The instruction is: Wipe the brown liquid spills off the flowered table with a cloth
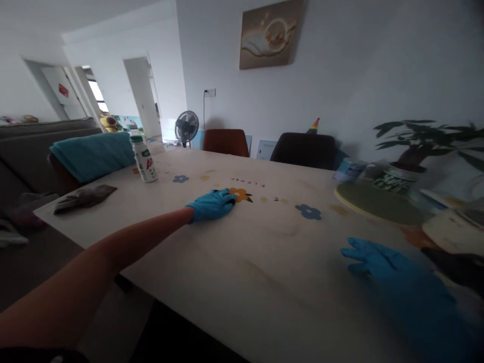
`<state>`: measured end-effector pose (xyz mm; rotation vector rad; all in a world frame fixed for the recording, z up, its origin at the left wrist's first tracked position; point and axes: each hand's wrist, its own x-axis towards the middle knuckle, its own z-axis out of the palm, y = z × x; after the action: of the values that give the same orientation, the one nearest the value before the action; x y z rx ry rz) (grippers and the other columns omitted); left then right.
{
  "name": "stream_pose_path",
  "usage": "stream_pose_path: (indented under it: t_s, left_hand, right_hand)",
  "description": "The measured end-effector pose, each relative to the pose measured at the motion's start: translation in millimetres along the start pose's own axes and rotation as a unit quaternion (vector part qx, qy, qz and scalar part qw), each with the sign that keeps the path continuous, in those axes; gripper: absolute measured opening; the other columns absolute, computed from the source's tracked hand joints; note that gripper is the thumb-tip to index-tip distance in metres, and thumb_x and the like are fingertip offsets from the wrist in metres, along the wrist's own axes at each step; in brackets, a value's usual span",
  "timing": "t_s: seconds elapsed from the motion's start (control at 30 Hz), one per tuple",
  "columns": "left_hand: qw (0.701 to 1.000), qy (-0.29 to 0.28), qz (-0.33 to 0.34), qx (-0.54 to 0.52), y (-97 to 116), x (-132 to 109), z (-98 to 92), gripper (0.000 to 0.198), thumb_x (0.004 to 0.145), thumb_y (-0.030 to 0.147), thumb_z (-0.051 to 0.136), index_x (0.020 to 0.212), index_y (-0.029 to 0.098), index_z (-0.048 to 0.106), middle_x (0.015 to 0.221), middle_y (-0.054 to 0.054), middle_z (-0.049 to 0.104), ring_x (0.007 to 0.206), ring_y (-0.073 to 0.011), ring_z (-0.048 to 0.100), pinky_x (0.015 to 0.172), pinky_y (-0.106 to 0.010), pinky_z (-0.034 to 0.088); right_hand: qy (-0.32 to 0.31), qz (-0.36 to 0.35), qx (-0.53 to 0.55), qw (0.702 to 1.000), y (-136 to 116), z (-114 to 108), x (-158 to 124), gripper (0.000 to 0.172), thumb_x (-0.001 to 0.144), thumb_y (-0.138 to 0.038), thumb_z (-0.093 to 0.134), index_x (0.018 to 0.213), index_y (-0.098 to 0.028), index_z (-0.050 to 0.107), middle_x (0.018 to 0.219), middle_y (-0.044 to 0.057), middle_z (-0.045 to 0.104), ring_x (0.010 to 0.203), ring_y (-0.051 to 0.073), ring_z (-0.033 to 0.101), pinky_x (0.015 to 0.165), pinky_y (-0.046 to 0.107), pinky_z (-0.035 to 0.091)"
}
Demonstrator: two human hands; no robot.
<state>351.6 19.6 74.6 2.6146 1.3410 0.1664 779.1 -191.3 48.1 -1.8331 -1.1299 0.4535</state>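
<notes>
My left hand (213, 205), in a blue glove, presses down on the tabletop (227, 252) beside the printed orange flower (239, 194). Its fingers curl over something dark, of which only small edges show at the fingertips; I cannot make out what it is. Also gloved in blue, my right hand (401, 287) hovers over the near right of the table, fingers apart and holding nothing. A white bottle with a green cap (144, 160) stands upright beyond my left hand. Near the left edge lies a crumpled brownish-grey cloth (85, 198).
At the right are a round green mat (378, 204), a potted plant (401, 174) and a pale container (456, 232). A brown chair (226, 141) and a black chair (304, 148) stand behind the table. A turquoise towel (94, 154) drapes over a chair at left.
</notes>
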Motion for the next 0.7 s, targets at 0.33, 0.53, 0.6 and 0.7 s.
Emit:
stream_pose_path:
  t_s: [0.33, 0.53, 0.6, 0.7]
  left_hand:
    - [0.982, 0.022, -0.184, 0.043, -47.5, 8.2, -19.2, 0.041, 0.125, 0.032, 0.034, 0.151, 0.019, 0.063, 0.167, -0.014, 0.062, 0.141, -0.0277, 0.058, 0.135, -0.045, 0.033]
    - [0.994, 0.012, -0.1, 0.035, -6.9, 11.2, 2.9, 0.045, 0.124, 0.037, 0.036, 0.157, 0.021, 0.062, 0.169, -0.014, 0.06, 0.149, -0.0302, 0.056, 0.139, -0.046, 0.029]
    - [0.998, 0.007, -0.05, 0.029, 14.9, 14.0, 11.1, 0.047, 0.123, 0.037, 0.036, 0.16, 0.023, 0.061, 0.173, -0.014, 0.058, 0.154, -0.0314, 0.055, 0.141, -0.047, 0.027]
    - [0.999, -0.005, 0.02, 0.024, 53.7, 22.8, 20.7, 0.047, 0.122, 0.037, 0.036, 0.155, 0.023, 0.066, 0.172, -0.014, 0.06, 0.157, -0.0329, 0.055, 0.144, -0.051, 0.026]
  right_hand:
    - [-0.02, -0.067, -0.038, 0.997, -42.8, -7.6, -22.1, 0.022, 0.077, -0.029, 0.068, 0.091, -0.031, 0.085, 0.142, 0.011, 0.088, 0.135, 0.036, 0.083, 0.111, 0.049, 0.074]
    - [-0.037, -0.01, 0.051, 0.998, -66.0, -3.8, -36.8, 0.016, 0.089, -0.021, 0.066, 0.09, -0.028, 0.08, 0.133, 0.015, 0.089, 0.124, 0.031, 0.088, 0.098, 0.039, 0.077]
    - [-0.016, 0.014, 0.078, 0.997, -60.8, -0.6, -31.6, 0.015, 0.087, -0.017, 0.066, 0.09, -0.026, 0.078, 0.134, 0.016, 0.089, 0.119, 0.03, 0.089, 0.092, 0.035, 0.078]
    - [0.006, 0.042, 0.105, 0.994, -50.0, 4.6, -21.4, 0.015, 0.088, -0.017, 0.068, 0.095, -0.026, 0.077, 0.125, 0.015, 0.09, 0.11, 0.028, 0.09, 0.084, 0.031, 0.077]
